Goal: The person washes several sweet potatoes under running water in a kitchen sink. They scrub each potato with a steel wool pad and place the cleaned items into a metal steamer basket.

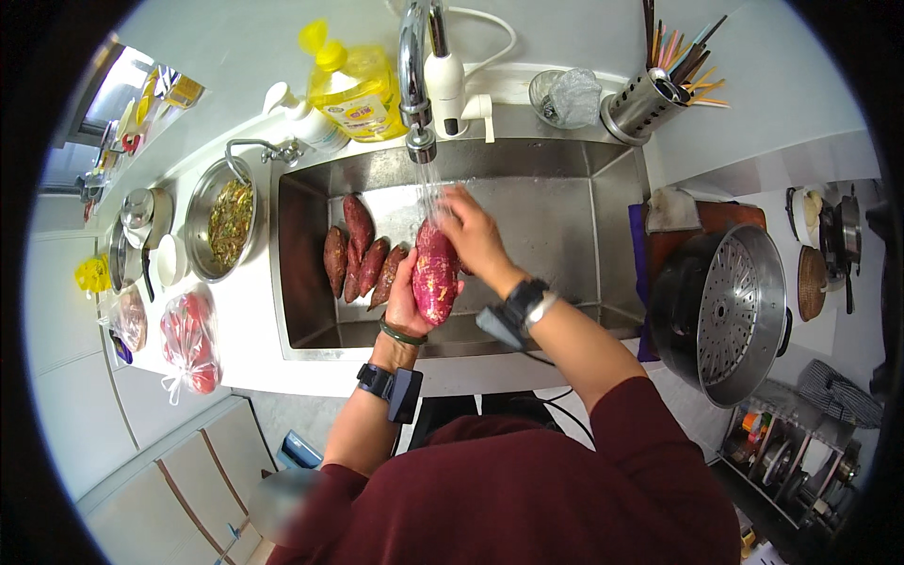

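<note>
My left hand [404, 300] cups a large purple-red sweet potato [436, 275] from below, over the stainless steel sink [522, 240]. The sweet potato looks wet, and its skin has pale patches. My right hand [473, 229] is at its upper end with the fingers spread and slightly blurred. Water [427, 187] runs from the chrome faucet [421, 141] onto that end. Several darker sweet potatoes [359, 226] lie together at the left of the basin. A bit of reddish skin shows behind the held one, mostly hidden.
Left of the sink are a metal bowl of chopped plant matter [229, 222] and a plastic bag of red items [189, 339]. A yellow detergent bottle [357, 92] and a perforated utensil holder [643, 106] stand behind. At right sits a large steamer pot [770, 311].
</note>
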